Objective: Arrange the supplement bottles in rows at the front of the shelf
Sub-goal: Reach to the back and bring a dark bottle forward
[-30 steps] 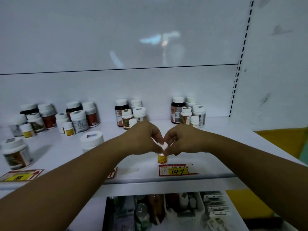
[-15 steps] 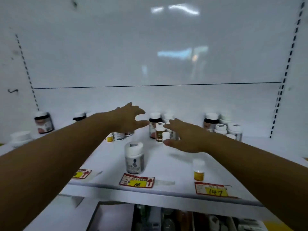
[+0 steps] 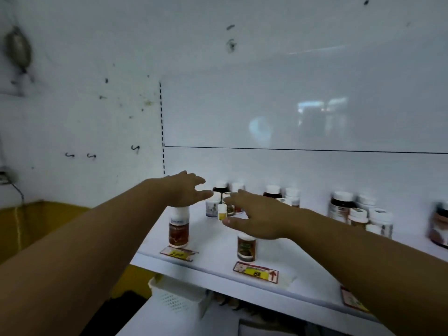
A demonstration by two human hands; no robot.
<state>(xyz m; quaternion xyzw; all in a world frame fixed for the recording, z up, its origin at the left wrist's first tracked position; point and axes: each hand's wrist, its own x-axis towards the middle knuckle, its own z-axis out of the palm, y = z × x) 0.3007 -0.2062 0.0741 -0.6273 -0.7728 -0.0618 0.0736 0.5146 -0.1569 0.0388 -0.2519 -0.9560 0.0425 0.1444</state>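
Both my hands reach over the white shelf (image 3: pixel 218 243) with fingers spread and hold nothing. My left hand (image 3: pixel 186 190) hovers just above the cap of a tall red-labelled bottle (image 3: pixel 179 226) at the shelf's front left. My right hand (image 3: pixel 254 214) hangs above a short brown-labelled bottle (image 3: pixel 246 247) near the front edge. Just beyond my fingertips stands a cluster of small bottles, among them a white one (image 3: pixel 212 206) and a tiny yellow-labelled one (image 3: pixel 222 211). More bottles (image 3: pixel 272 191) stand along the back wall, and another group (image 3: pixel 358 212) is at the right.
Price tags (image 3: pixel 255 272) are stuck along the shelf's front lip. A white perforated basket (image 3: pixel 179 297) sits on the lower level under the shelf. A dark bottle (image 3: pixel 440 226) shows blurred at the right edge. A stained white wall with hooks lies left.
My view has swung left along the shelf. Both hands moved left with it, still spread and holding nothing; the tiny yellow bottle by the 147 tag is out of view.
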